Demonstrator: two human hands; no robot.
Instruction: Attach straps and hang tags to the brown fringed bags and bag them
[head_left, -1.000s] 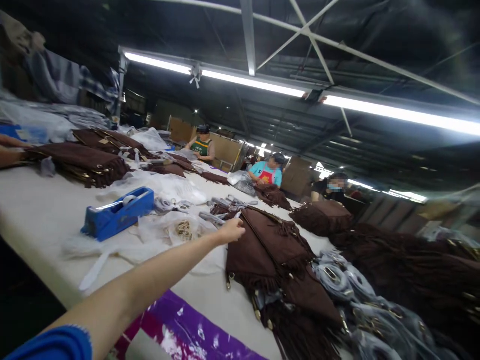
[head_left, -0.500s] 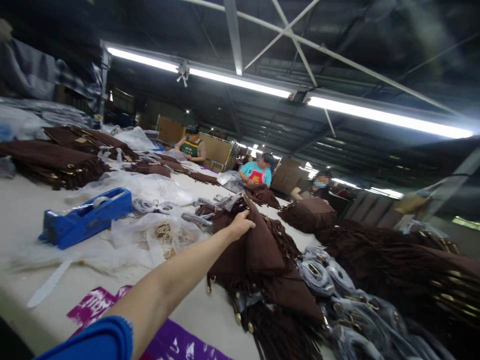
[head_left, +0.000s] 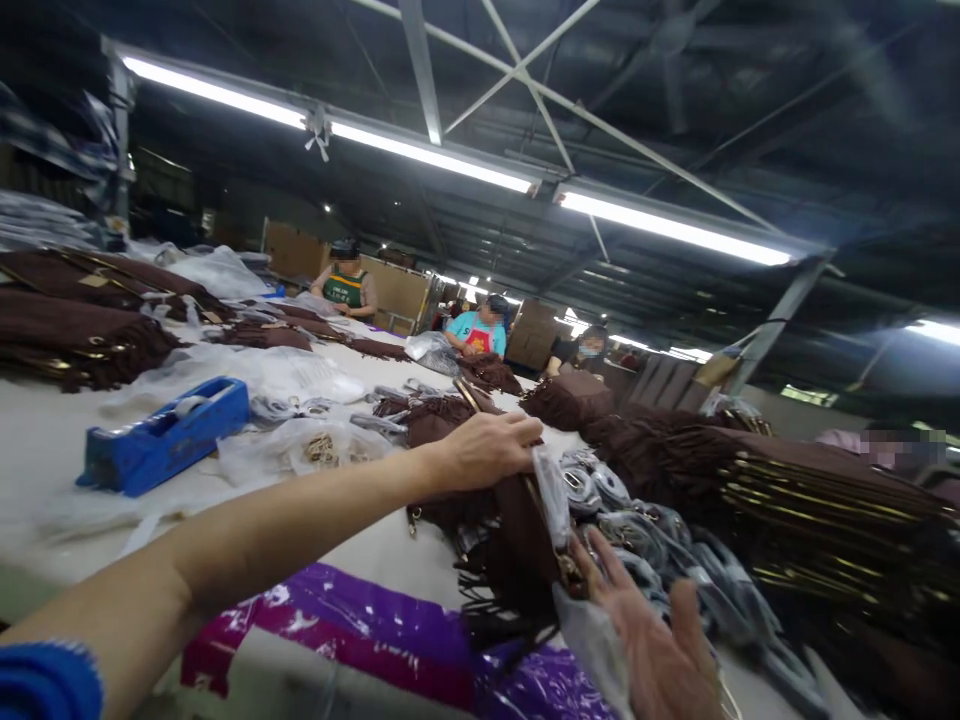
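My left hand (head_left: 491, 447) is closed on the upper edge of a dark brown fringed bag (head_left: 517, 530), which hangs tilted over the table. A strip of clear plastic (head_left: 553, 500) lies along the bag's gold zip, just below that hand. My right hand (head_left: 656, 640) is open at the lower right, thumb and fingers spread. Its fingertips are at the metal fitting on the bag's near corner; whether they touch it I cannot tell. More thin plastic (head_left: 596, 635) hangs beside the right palm. Behind the left hand lies another brown bag (head_left: 435, 420).
A blue tape dispenser (head_left: 165, 430) stands at the left. Wrapped grey straps (head_left: 652, 540) lie right of the bag. Stacked brown bags (head_left: 832, 490) fill the right side, and others (head_left: 75, 335) the far left. Purple printed plastic (head_left: 375, 620) covers the near edge. Several people work across the table.
My left hand has raised a bag and drawn it nearer and to the right. My right hand has come into view at the lower right. The view has turned rightward.
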